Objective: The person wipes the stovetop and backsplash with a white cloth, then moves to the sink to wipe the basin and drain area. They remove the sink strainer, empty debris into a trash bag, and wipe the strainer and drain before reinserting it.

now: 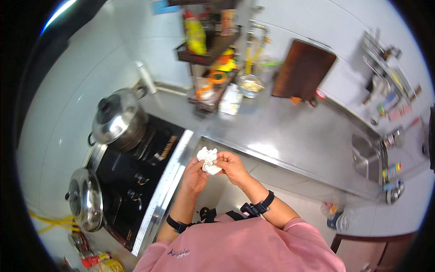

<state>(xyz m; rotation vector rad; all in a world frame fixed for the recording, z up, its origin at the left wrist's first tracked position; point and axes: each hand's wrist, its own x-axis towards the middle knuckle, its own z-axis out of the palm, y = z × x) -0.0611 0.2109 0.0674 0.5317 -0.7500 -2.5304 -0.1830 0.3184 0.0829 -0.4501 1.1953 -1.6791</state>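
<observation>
A crumpled white wad point(207, 156), tissue or thin cloth, is pinched between both my hands in front of the counter edge. My left hand point(195, 177) grips its lower left side, with the thumb on top. My right hand point(232, 167) pinches it from the right, thumb and fingers pressed on its edge. Small darker marks show in the middle of the wad, too blurred to make out. The black gas stove point(131, 190) lies to the left of my left forearm.
On the stove stand a lidded steel pot point(118, 120) and a lidded pan point(86, 199). Along the steel counter point(290, 131) are a spice rack point(210, 56), a bowl point(251, 86), a white packet point(231, 99) and a wooden cutting board point(303, 70). A sink point(366, 156) sits far right.
</observation>
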